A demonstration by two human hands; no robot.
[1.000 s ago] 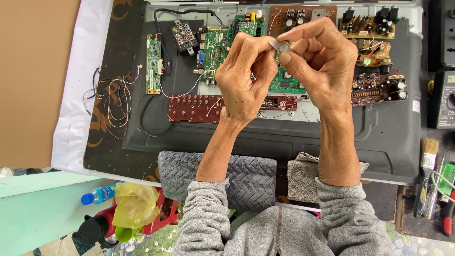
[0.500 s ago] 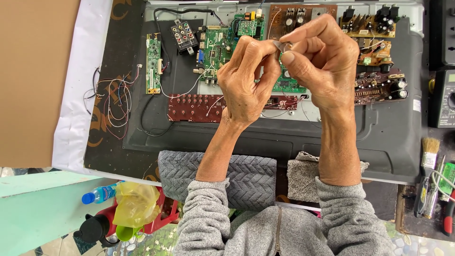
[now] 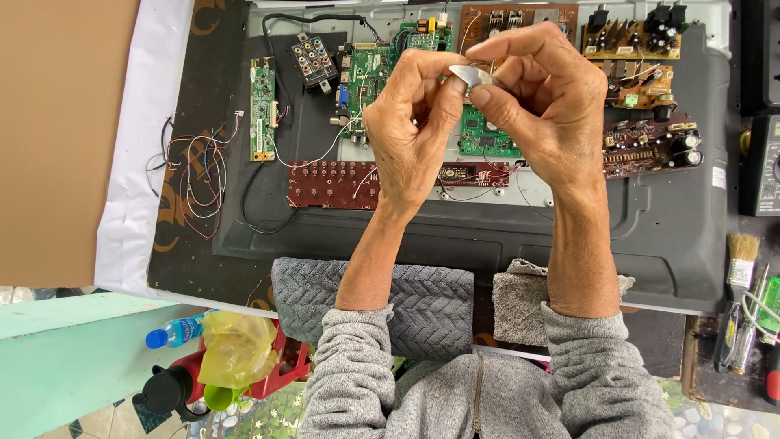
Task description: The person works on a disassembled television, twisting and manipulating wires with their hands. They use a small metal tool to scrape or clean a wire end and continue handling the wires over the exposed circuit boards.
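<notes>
Holding: we pinch a small silvery metal piece (image 3: 474, 76) between both hands, raised above the opened flat-panel chassis (image 3: 666, 236) that lies on the surface.
Left hand (image 3: 410, 122): its thumb and fingers (image 3: 422, 65) are curled in tight, with the thumb tip pressed against the near edge of the metal piece; the other fingers fold toward the palm.
Right hand (image 3: 544, 97): its forefinger arches over the top of the piece and the thumb closes from below, so the hand is shut on it in a fine pinch.
Where the piece is: in the air between the two hands, over the green main board (image 3: 370, 77), touching neither that board nor any other.
What we cannot tell: the exact kind of part, since most of it is hidden by fingertips.
Doing it well: we judge it best to keep the pinch near the edges, hold both wrists steady, and work the piece squarely so it does not slip.
Risk: a dropped piece could fall among the dark red board (image 3: 341, 183) and the loose wires (image 3: 195, 175), where it would be hard to find.
Nearby: a grey towel (image 3: 414, 301) lies under the forearms, and a brush (image 3: 741, 260) rests at the right edge.
</notes>
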